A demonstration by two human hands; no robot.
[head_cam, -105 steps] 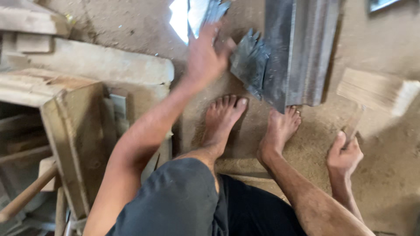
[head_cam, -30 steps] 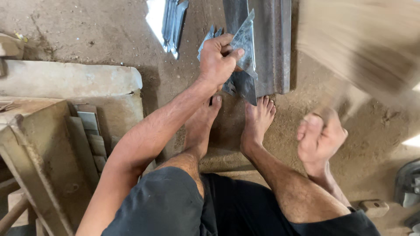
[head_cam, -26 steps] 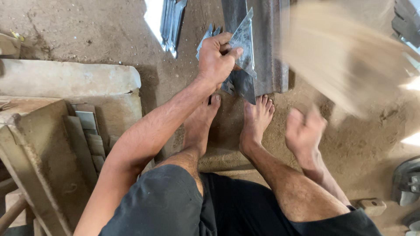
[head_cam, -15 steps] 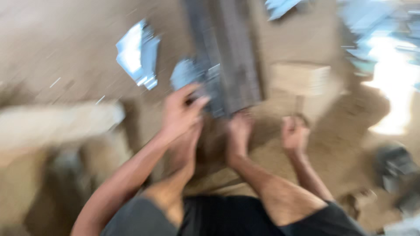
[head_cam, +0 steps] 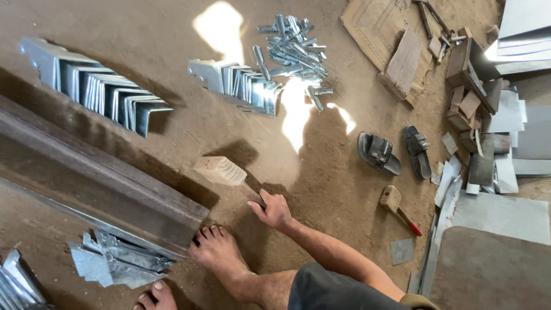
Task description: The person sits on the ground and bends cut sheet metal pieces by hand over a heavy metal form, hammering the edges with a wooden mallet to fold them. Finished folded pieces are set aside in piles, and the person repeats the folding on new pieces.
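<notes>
Down on the dirt floor, we see our right hand clamped on the handle of a wooden mallet beside the steel beam; our left hand is out of sight.

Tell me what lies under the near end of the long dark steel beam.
A crumpled pile of bent shiny sheet-metal pieces pokes out beneath the long dark steel beam, beside a bare foot. How far they reach underneath is hidden.
</notes>
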